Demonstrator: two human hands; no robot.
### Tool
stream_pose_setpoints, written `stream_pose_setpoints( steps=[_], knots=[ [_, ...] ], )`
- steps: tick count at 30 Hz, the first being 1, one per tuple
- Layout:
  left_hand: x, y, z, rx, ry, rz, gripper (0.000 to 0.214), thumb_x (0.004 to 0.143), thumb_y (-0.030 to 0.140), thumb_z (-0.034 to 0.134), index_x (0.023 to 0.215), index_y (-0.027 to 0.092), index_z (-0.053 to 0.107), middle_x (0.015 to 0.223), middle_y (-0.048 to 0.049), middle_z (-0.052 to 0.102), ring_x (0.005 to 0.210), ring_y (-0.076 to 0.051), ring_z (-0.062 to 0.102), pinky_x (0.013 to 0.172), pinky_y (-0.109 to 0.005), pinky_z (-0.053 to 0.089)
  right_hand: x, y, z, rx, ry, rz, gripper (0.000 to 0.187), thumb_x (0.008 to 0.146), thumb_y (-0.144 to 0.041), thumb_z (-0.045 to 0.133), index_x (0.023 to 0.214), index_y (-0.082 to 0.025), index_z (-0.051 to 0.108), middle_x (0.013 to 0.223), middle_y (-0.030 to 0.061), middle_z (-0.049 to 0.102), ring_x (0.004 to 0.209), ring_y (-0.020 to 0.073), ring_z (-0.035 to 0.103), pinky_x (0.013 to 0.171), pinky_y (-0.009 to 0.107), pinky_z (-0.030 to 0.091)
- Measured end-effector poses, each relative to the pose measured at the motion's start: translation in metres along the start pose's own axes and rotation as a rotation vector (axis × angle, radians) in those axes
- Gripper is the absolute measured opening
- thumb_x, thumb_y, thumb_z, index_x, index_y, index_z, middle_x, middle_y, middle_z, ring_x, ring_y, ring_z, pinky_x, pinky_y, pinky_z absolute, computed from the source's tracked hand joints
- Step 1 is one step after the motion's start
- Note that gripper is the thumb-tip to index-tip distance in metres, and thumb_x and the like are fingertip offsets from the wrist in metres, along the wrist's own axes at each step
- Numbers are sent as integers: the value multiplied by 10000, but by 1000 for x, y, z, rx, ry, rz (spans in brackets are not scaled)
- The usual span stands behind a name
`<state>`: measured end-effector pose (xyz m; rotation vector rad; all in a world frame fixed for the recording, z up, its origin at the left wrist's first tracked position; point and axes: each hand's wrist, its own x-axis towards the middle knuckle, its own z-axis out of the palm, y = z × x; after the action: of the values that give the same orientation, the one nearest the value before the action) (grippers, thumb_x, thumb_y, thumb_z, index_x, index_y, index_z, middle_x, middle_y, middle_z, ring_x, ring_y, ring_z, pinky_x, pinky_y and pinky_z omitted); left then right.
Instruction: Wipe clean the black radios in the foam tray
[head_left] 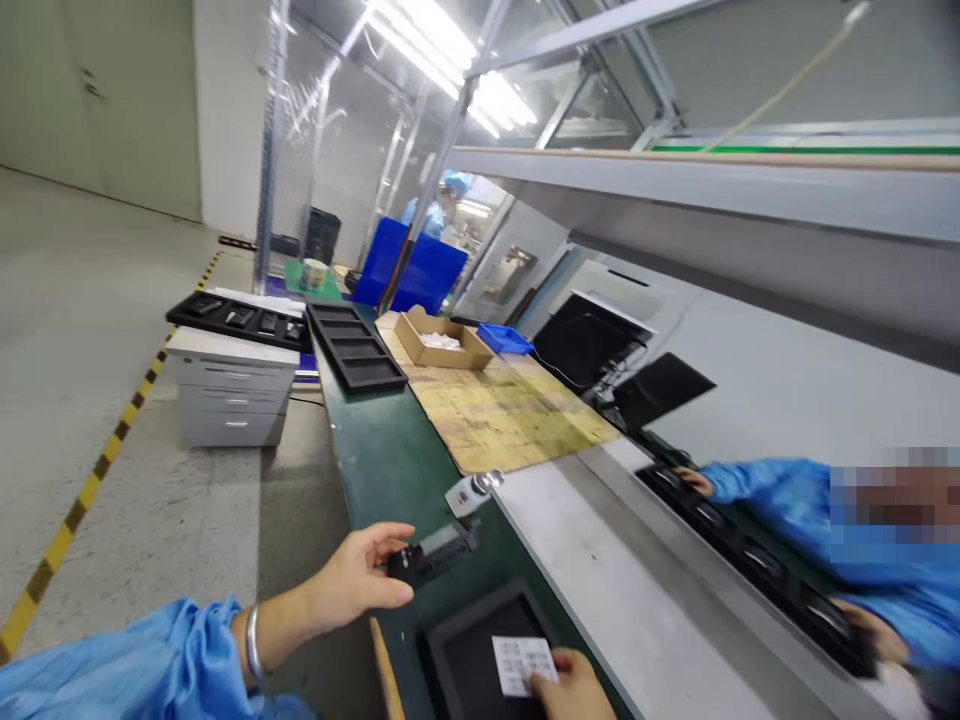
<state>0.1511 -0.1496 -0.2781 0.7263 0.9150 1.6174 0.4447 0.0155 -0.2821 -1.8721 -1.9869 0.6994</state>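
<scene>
My left hand (358, 572) has its thumb and fingers around the near end of a black, elongated device (439, 553). A silver-grey head piece (472, 492) with round parts adjoins the device's far end; I cannot tell exactly how they join. Both are above the green bench top, and whether the device touches it is unclear. At the lower edge, my right hand (574, 688) pinches a small white sheet of printed labels (517, 664). This sheet is over a black tray (461, 640), which is partly cut off by the frame.
Farther along the green bench (375, 440) lies a black compartment tray (352, 345). A cardboard box (442, 338) and a blue bin (505, 339) stand on a yellowish board (510, 415). At right, a co-worker's blue sleeve (772, 490) reaches over black parts. A drawer cabinet (232, 390) stands left.
</scene>
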Motion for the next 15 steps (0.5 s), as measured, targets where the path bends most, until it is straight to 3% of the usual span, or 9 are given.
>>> stream_pose_setpoints(
  steps=[3, 8, 12, 15],
  knots=[
    [0, 9, 2, 17, -2, -31, 779, 575, 319, 926, 1257, 166, 582, 1133, -112, 678, 1028, -226, 614, 924, -341, 440, -10, 3, -4, 256, -26, 78, 93, 564, -272, 682, 620, -210, 643, 635, 47, 677, 627, 243, 634, 602, 325, 437],
    [-3, 16, 10, -24, -38, -104, 720, 609, 303, 907, 1241, 156, 598, 1103, -107, 688, 1002, -220, 634, 929, -355, 472, -35, -6, 0, 478, -84, 78, 369, 605, -539, 613, 676, -179, 656, 530, 20, 583, 427, 150, 460, 458, 274, 326],
    [-5, 22, 19, -88, -79, -213, 702, 602, 308, 914, 1220, 157, 617, 1072, -103, 702, 910, -206, 674, 901, -351, 515, -55, -19, 3, 655, -157, 56, 417, 620, -565, 635, 688, -154, 636, 503, -3, 528, 397, 89, 358, 442, 238, 261],
    [-6, 25, 22, -111, -106, -264, 664, 609, 301, 909, 1201, 161, 644, 1042, -94, 712, 857, -197, 694, 838, -308, 540, -67, -28, 6, 751, -187, 50, 413, 622, -552, 669, 687, -147, 628, 526, 7, 552, 405, 76, 357, 442, 223, 253]
  ],
)
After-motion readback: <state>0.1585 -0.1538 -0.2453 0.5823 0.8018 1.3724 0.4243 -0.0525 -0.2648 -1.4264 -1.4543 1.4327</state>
